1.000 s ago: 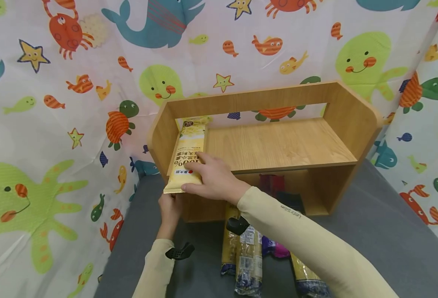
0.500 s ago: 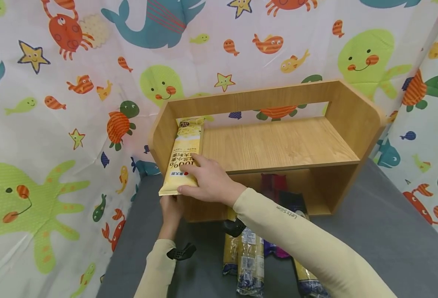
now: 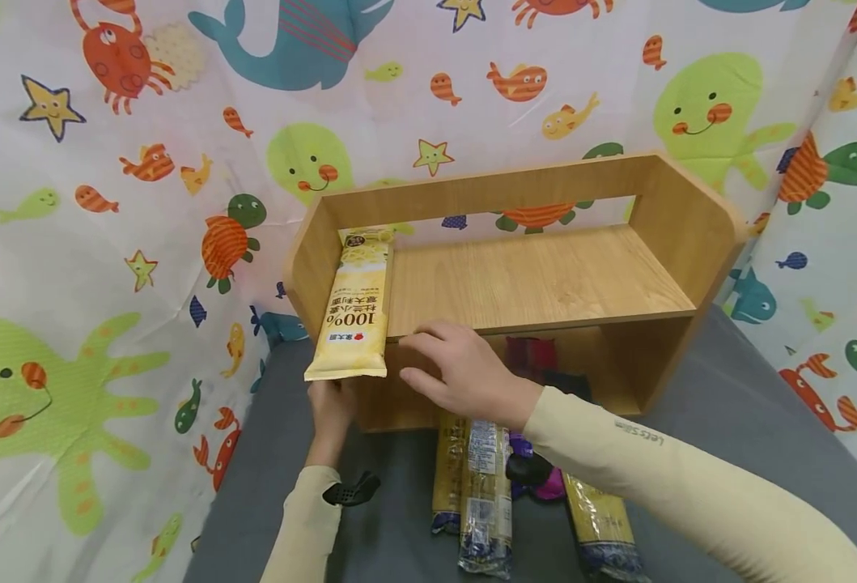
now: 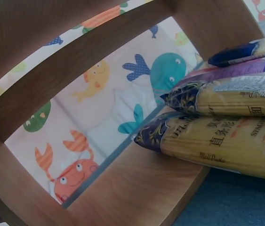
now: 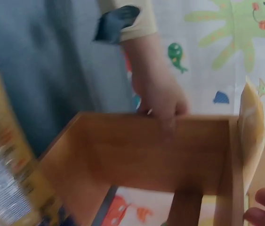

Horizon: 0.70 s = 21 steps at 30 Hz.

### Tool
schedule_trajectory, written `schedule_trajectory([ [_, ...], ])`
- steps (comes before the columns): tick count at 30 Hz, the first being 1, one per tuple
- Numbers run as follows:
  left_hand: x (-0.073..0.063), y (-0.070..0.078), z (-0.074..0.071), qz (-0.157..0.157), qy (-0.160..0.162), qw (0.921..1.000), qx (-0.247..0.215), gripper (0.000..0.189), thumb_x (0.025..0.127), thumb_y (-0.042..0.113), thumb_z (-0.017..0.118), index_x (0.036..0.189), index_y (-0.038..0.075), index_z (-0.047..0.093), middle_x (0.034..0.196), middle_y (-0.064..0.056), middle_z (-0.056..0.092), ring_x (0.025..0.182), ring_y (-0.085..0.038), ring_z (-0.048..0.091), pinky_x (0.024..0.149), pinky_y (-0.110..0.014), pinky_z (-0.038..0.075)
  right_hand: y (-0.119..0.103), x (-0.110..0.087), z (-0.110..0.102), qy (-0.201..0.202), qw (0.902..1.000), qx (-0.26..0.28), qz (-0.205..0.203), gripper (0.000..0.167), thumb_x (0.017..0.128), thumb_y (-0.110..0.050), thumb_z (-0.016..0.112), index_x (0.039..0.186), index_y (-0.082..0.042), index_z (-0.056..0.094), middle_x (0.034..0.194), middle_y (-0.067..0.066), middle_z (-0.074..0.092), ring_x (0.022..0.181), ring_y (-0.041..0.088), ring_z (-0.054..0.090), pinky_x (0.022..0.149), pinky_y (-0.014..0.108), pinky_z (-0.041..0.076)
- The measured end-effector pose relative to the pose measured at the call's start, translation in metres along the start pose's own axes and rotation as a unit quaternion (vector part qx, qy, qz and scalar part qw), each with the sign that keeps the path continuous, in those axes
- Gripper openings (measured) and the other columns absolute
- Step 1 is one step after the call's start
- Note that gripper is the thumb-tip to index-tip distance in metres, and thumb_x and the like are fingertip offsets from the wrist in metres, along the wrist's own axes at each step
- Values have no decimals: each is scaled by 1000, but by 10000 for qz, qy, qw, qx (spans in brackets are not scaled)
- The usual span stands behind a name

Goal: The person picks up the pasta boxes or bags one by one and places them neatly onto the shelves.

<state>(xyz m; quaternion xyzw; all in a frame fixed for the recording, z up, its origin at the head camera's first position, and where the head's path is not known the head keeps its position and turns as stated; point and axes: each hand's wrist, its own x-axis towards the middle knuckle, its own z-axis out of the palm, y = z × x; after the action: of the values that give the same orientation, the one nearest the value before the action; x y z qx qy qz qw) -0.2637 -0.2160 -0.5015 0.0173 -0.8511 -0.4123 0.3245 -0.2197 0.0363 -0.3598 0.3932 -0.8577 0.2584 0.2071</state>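
A yellow pasta packet (image 3: pixel 358 304) with dark lettering lies flat on the upper board of a wooden shelf (image 3: pixel 530 275), along its left side panel. Its near end juts past the board's front edge. My right hand (image 3: pixel 464 372) hovers just right of that end, fingers loosely bent, holding nothing. Below the packet, my left hand (image 3: pixel 331 409) is partly covered by it in the head view. The right wrist view shows this left hand (image 5: pixel 163 99) gripping the edge of the shelf's side panel, fingers hooked over the wood.
Several clear spaghetti bags (image 3: pixel 486 502) lie on the grey table (image 3: pixel 392 518), some reaching into the lower compartment. A purple packet (image 3: pixel 521 453) lies among them, and a red packet (image 3: pixel 532 356) sits inside that compartment. A sea-animal curtain (image 3: pixel 472 105) hangs behind.
My right hand has let go of the yellow pasta packet and moved right. The packet shifted slightly left, closer to the side panel. My left hand has stayed at the shelf.
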Motion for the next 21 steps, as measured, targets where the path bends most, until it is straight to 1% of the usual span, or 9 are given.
schedule_trajectory([
  [2,0,-1,1,-16,-14,10000,-1,25,98,2,59,121,-7,64,104,-32,69,94,-48,66,79,-60,51,10,-15,-9,93,9999,-75,28,34,95,-29,73,122,-10,71,113,6,70,104,23,66,93,43,55],
  [3,0,0,1,-47,-20,10000,-13,25,98,3,59,121,-7,64,106,-32,69,97,-48,67,80,-60,52,15,-23,-15,90,9999,-103,83,33,94,-29,73,122,-10,72,112,6,70,104,23,66,94,44,55],
  [5,0,0,1,-109,-21,9999,-13,25,99,5,59,122,-6,64,107,-32,69,98,-48,67,81,-60,52,27,-38,-24,26,9994,-214,261,34,94,-28,73,122,-9,72,112,7,71,104,25,66,94,47,54],
  [8,0,1,0,-142,23,9999,-31,25,99,6,60,121,-6,64,106,-31,69,98,-48,67,82,-61,51,44,-61,-35,-181,9970,-313,686,35,95,-27,72,123,-8,71,114,8,71,104,27,67,91,48,54],
  [11,0,1,-1,-168,-2,9999,-37,24,100,6,60,121,-5,64,105,-31,69,95,-48,66,80,-61,51,65,-86,-44,-362,9912,-351,1223,35,96,-25,71,126,-8,69,116,11,70,103,30,68,87,50,55],
  [14,0,2,0,-252,-100,9996,-93,24,101,6,59,123,-4,64,105,-30,69,94,-46,66,79,-60,51,85,-115,-55,-490,9808,-333,1857,36,98,-23,69,129,-6,67,119,15,69,105,33,67,86,53,55],
  [18,1,2,1,-401,-160,9989,-169,25,99,3,57,123,-3,64,109,-30,69,99,-45,66,82,-59,51,109,-152,-67,-590,9605,-289,2704,38,98,-24,67,130,-2,65,122,21,69,111,39,65,89,58,52],
  [21,0,2,1,-511,-131,9984,-211,26,98,1,57,123,-3,65,110,-30,69,100,-46,67,82,-59,52,121,-177,-69,-660,9460,-114,3171,41,98,-24,67,130,1,64,122,25,69,107,41,66,84,56,54],
])
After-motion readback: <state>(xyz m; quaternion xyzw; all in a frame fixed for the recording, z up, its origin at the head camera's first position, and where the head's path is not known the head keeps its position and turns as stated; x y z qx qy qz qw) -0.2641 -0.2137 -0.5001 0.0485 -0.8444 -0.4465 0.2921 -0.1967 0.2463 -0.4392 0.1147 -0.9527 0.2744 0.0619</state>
